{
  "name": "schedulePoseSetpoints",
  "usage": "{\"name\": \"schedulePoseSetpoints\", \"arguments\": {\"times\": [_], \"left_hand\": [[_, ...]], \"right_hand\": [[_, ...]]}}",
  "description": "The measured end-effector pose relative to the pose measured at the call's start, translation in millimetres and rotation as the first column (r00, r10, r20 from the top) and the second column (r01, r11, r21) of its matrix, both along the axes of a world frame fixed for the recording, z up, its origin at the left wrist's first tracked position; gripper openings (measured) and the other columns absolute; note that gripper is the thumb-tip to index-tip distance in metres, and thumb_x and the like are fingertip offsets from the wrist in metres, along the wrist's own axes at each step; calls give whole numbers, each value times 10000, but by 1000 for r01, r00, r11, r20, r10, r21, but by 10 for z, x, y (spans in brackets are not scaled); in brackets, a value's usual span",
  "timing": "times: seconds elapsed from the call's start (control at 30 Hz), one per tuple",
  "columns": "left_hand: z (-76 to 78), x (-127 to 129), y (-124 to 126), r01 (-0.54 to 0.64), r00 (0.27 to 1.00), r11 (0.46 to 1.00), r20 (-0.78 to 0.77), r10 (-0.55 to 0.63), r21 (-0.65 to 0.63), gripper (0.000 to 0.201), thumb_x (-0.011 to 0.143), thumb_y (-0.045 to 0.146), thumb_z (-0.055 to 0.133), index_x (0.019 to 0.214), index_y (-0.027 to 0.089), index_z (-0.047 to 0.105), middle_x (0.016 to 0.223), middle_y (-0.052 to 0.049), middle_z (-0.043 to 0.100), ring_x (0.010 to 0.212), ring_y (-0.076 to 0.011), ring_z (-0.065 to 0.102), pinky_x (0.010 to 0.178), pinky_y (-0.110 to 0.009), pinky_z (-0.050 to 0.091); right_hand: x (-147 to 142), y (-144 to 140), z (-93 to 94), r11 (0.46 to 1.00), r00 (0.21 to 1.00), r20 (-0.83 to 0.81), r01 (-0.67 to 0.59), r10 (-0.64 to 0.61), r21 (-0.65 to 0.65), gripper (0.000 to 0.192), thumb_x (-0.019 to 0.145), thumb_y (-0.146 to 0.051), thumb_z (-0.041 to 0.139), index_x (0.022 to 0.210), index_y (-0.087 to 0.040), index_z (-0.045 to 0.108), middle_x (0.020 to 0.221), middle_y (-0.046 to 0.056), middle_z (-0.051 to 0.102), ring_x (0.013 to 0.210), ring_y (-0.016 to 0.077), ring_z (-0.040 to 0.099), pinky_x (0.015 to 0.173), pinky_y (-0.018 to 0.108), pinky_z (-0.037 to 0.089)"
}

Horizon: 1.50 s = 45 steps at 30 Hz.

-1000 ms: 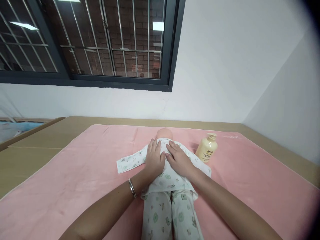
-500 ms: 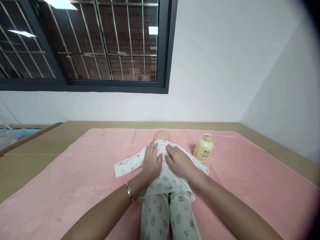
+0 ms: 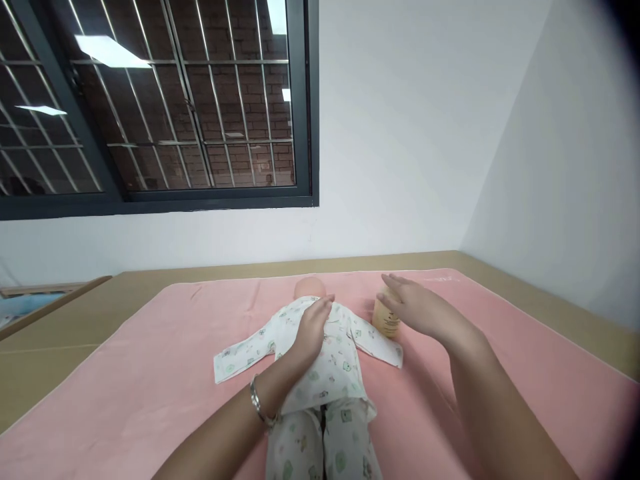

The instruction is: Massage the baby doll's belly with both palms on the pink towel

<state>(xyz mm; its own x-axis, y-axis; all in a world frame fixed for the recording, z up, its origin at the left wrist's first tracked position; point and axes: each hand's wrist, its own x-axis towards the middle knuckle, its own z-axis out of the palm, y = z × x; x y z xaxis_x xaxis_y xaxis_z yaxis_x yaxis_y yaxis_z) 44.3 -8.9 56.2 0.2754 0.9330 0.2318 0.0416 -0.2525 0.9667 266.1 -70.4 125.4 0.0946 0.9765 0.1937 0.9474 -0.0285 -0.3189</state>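
A baby doll (image 3: pixel 309 287) lies on its back, dressed in a white patterned long-sleeved top (image 3: pixel 340 363) and matching trousers (image 3: pixel 295 447). Its sleeves are spread to both sides. Over the doll's chest is my left hand (image 3: pixel 313 327), turned on edge with fingers stretched out, holding nothing; whether it touches the cloth I cannot tell. My right hand (image 3: pixel 423 308) is raised at the right, fingers extended and apart. It covers the upper part of a pale yellow bottle (image 3: pixel 386 322) standing beside the doll's sleeve; the pump top seen earlier is hidden.
A pink mat (image 3: pixel 165 373) covers most of the tan table surface (image 3: pixel 75 320). Behind stand a white wall (image 3: pixel 390 133) and a dark-framed window (image 3: pixel 307 133) with bars outside. At the far left edge is something light blue (image 3: pixel 35 303) behind a wooden rail.
My right hand has lifted off the doll's chest and moved right, in front of the bottle. My left hand has tilted on edge and shifted toward the chest's middle. The view has tipped upward.
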Motion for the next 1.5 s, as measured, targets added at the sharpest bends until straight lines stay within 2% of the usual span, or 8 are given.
{"name": "schedulePoseSetpoints", "arguments": {"times": [0.13, 0.23, 0.4, 0.63, 0.83, 1.03, 1.23, 1.5], "left_hand": [[182, 413, 159, 304, 921, 899, 338, -193, -316, 689, 904, 645, 163, 1339, 224, 489, 1437, -122, 471, 1296, -265, 481, 1080, -470, 361], [298, 674, 257, 420, 855, 807, 478, -198, -416, 775, 853, 720, 170, 1398, 222, 405, 1474, -166, 399, 1291, -282, 483, 1011, -454, 437], [407, 1018, 343, 498, 758, 716, 647, -84, -490, 792, 856, 668, 302, 1426, 119, 318, 1488, -232, 325, 1315, -263, 455, 933, -353, 499], [399, 1180, 369, 526, 695, 687, 719, -7, -502, 686, 860, 614, 390, 1341, 125, 428, 1409, -216, 441, 1189, -258, 566, 878, -341, 528], [425, 960, 235, 606, 619, 648, 785, -19, -462, 674, 865, 567, 422, 1346, 94, 405, 1368, -255, 467, 1114, -271, 619, 860, -362, 543], [448, 439, -107, 685, 568, 588, 820, -61, -431, 659, 853, 512, 487, 1339, 72, 414, 1353, -269, 482, 1172, -301, 587, 973, -405, 489], [474, -73, -360, 632, 672, 544, 740, -32, -551, 582, 865, 495, 462, 1276, 84, 484, 1318, -229, 539, 1161, -341, 589, 972, -469, 477], [507, -421, -316, 507, 728, 609, 682, 77, -610, 441, 869, 396, 449, 1180, 95, 536, 1272, -213, 569, 1095, -323, 628, 895, -443, 518]], "right_hand": [[223, -41, 63, 997, 997, -12, 74, -73, 38, 593, 958, -492, 322, 1464, -182, 335, 1515, 94, 331, 1380, 288, 334, 1025, 433, 404], [263, -62, 104, 995, 994, -44, 98, -97, 23, 542, 968, -433, 315, 1440, -175, 381, 1486, 100, 384, 1333, 282, 415, 999, 410, 432], [186, 110, 66, 999, 998, -61, 33, -33, -1, 501, 959, -301, 324, 1415, -111, 406, 1470, 142, 401, 1338, 267, 410, 1020, 372, 406], [22, 371, -99, 1000, 993, 115, 5, -7, 15, 383, 890, -135, 355, 1173, -58, 601, 1290, 218, 570, 1223, 277, 527, 963, 340, 416], [-78, 372, -95, 985, 941, 302, 125, -155, 117, 302, 919, -207, 348, 967, -118, 633, 902, 165, 704, 895, 270, 654, 889, 377, 406], [-104, 436, -74, 966, 919, 296, 239, -259, 100, 359, 948, -336, 319, 986, -153, 626, 876, 147, 708, 878, 276, 656, 845, 384, 409], [-183, 477, -64, 948, 926, 208, 318, -316, 28, 478, 928, -485, 300, 1059, -149, 612, 956, 166, 685, 866, 309, 653, 678, 378, 450], [-241, 504, -98, 934, 925, 160, 355, -344, -40, 479, 919, -497, 322, 1143, -154, 568, 1027, 160, 668, 927, 306, 641, 678, 384, 472]]}}
